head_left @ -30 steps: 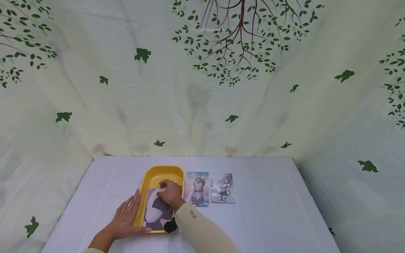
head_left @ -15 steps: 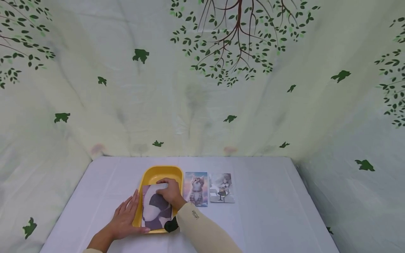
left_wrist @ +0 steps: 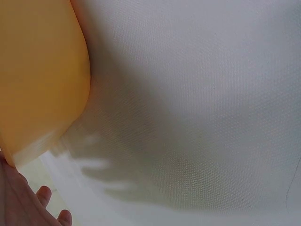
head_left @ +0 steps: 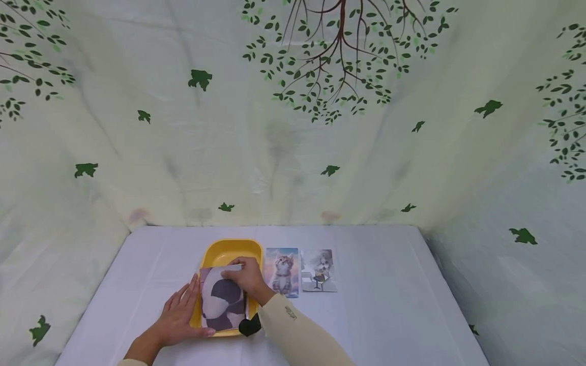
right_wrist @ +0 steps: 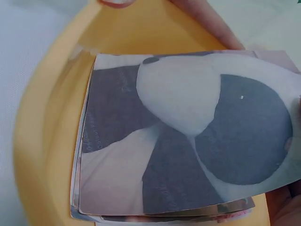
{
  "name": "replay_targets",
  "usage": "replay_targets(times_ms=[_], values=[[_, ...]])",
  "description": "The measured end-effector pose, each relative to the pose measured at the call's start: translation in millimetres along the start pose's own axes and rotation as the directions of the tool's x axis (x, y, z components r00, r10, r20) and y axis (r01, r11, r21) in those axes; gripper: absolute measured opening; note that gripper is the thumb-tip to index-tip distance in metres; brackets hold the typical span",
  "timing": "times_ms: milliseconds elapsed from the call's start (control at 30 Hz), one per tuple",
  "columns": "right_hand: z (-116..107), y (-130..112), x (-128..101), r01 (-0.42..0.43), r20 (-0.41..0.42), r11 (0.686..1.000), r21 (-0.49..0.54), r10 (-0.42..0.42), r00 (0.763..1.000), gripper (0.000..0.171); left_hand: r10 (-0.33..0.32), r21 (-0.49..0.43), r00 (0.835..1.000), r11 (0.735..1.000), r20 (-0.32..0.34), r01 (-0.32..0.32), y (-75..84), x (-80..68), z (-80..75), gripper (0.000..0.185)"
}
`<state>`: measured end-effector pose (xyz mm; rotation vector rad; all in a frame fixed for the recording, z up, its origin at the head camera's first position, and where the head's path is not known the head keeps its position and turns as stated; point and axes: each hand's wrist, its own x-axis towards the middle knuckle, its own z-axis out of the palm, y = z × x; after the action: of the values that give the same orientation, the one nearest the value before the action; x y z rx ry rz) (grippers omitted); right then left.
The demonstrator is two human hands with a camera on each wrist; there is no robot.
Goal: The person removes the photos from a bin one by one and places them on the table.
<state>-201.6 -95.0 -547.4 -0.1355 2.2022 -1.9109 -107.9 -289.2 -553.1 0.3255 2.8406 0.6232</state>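
A yellow tray point(head_left: 215, 252) lies on the white table. My right hand point(head_left: 241, 276) pinches the far edge of a black-and-white picture card point(head_left: 223, 300) and holds it raised at a tilt over the tray. In the right wrist view this card point(right_wrist: 188, 136) tops a thin stack of cards inside the tray point(right_wrist: 42, 141). My left hand point(head_left: 182, 306) lies flat on the cloth against the tray's left side, its thumb at the near rim. The left wrist view shows the tray's outer wall point(left_wrist: 37, 70) and part of my palm point(left_wrist: 19, 202).
Two more picture cards lie side by side right of the tray: a kitten card point(head_left: 282, 272) and a greyish card point(head_left: 319, 270). A leaf-printed cloth backdrop point(head_left: 293, 127) rises behind and beside the table. White cloth point(head_left: 389, 305) covers the table.
My right hand has lifted the black-and-white card's far end up out of the tray and drawn it slightly left. My left hand has stayed beside the tray.
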Motion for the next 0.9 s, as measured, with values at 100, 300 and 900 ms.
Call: replay_targets(times_ms=[100, 300, 900], values=[[-2, -1, -3, -0.002, 0.014, 1.000, 0.011, 0.002, 1.000, 0.007, 0.002, -0.008, 1.000, 1.000, 0.001, -0.002, 0.6, -0.3, -0.8, 0.134], [-12, -8, -11, 0.022, 0.004, 0.998, 0.053, -0.022, 1.000, 0.008, -0.020, -0.006, 0.999, 1.000, 0.034, 0.020, 0.9, 0.5, -1.8, 0.134], [-91, -8, 3, 0.065, -0.262, 0.961, 0.271, 0.009, 0.965, 0.023, -0.020, 0.003, 0.999, 1.000, 0.030, 0.020, 2.7, 2.4, 0.1, 0.136]])
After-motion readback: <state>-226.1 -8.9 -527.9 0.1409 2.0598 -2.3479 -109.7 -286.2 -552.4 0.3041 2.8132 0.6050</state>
